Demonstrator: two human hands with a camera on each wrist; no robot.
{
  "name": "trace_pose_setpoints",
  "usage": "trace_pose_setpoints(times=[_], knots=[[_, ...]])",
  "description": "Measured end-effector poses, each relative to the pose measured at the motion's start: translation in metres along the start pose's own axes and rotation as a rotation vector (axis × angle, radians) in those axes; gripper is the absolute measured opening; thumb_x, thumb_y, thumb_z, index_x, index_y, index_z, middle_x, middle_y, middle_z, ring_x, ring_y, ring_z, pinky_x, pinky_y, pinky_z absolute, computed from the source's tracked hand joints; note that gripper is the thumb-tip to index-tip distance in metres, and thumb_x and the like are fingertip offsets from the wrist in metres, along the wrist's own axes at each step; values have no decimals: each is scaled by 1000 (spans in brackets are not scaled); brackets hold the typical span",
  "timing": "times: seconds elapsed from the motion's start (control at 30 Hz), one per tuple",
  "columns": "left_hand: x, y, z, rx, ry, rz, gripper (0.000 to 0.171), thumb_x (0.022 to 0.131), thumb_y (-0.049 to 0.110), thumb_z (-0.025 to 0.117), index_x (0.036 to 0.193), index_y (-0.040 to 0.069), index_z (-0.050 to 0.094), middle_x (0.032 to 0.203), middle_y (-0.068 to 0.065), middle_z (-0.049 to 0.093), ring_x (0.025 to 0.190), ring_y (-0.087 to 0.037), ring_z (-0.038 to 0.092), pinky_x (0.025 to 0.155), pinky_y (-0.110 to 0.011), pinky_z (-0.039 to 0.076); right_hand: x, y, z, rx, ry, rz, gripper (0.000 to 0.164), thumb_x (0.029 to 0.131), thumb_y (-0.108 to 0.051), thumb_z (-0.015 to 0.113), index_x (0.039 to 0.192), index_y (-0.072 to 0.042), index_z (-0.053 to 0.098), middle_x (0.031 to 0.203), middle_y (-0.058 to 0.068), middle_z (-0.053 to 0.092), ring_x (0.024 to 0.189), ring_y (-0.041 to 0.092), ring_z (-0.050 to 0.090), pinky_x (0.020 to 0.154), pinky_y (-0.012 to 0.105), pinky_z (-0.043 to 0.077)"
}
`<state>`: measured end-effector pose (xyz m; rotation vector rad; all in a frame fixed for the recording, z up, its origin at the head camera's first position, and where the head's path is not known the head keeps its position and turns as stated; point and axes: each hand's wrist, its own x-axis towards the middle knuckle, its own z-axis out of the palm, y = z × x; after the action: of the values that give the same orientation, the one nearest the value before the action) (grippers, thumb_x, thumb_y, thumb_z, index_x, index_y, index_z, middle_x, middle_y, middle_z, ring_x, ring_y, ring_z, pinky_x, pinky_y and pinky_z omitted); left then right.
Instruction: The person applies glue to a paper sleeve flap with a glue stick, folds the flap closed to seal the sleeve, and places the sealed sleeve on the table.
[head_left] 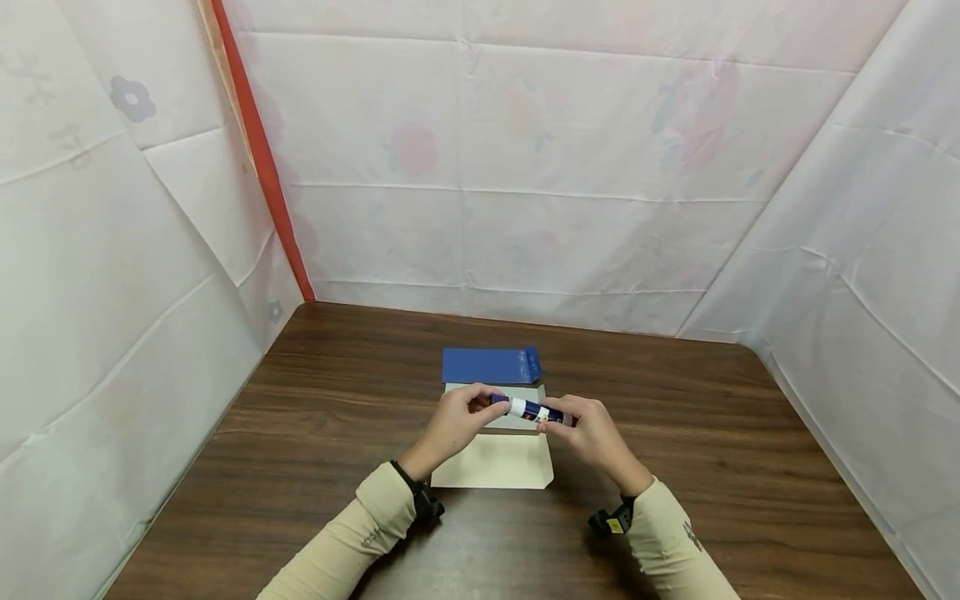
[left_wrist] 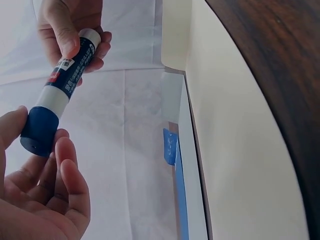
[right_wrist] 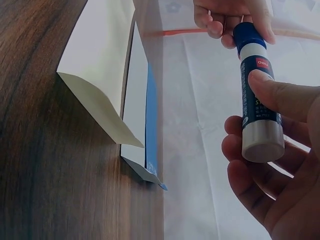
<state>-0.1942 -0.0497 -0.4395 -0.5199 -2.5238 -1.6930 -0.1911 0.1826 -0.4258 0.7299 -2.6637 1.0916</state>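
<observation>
Both hands hold one glue stick point(head_left: 534, 412) between them above folded paper pieces. My left hand point(head_left: 457, 425) pinches its blue cap point(left_wrist: 40, 131) between thumb and fingers. My right hand point(head_left: 596, 433) grips the dark blue labelled barrel point(right_wrist: 255, 111) near its pale base, thumb on the label. A white band shows between cap and label; the cap sits on the stick. Beneath lie a cream paper piece point(head_left: 498, 462) nearest the person, and a white one point(head_left: 516, 423), partly covered by the hands. Farther back is a blue one point(head_left: 483, 365) with whitish smears by its right flap.
The paper pieces lie on a dark wood-grain table point(head_left: 337, 400). Pale printed sheeting point(head_left: 525, 167) hangs at the back and both sides. A red strip point(head_left: 262, 158) runs down the left back corner. A black band point(head_left: 420, 496) circles each wrist.
</observation>
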Motion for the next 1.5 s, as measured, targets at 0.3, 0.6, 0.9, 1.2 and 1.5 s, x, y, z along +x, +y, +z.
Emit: trace_pose_setpoints(times=[0.3,0.6,0.9,1.2,1.5], knots=[[-2,1,-1,-5,23,-9,25,90,25,71,109,10,71,86,-3,67,70,-11,57,58,-22,46,-2,1,-1,0,-1,13,30,78,-13,81,106,-5,75,83,4,70,59,2,44,51,19,40],[0,-1,-1,-4,39,-2,23,87,18,73,108,7,71,86,-5,69,71,-10,59,61,-20,49,-1,4,-3,9,21,10,27,77,-14,81,103,-6,76,76,1,65,56,1,42,49,19,38],[-1,-2,-1,2,55,16,24,86,17,75,107,6,71,90,-9,68,74,-10,61,63,-20,51,-1,5,-6,26,34,39,27,78,-13,80,104,-6,76,71,-1,61,55,4,42,47,20,37],[-1,-4,0,6,52,10,25,85,16,76,106,5,71,94,-13,67,74,-10,59,64,-19,50,-1,8,-6,32,56,38,27,76,-9,81,103,-5,76,72,0,63,54,2,41,46,19,37],[-3,-3,1,85,4,8,27,87,19,73,110,5,71,99,-14,67,79,-14,60,68,-21,50,-3,10,-9,27,61,46,30,77,-12,80,106,-7,75,73,1,65,55,4,41,48,19,36]])
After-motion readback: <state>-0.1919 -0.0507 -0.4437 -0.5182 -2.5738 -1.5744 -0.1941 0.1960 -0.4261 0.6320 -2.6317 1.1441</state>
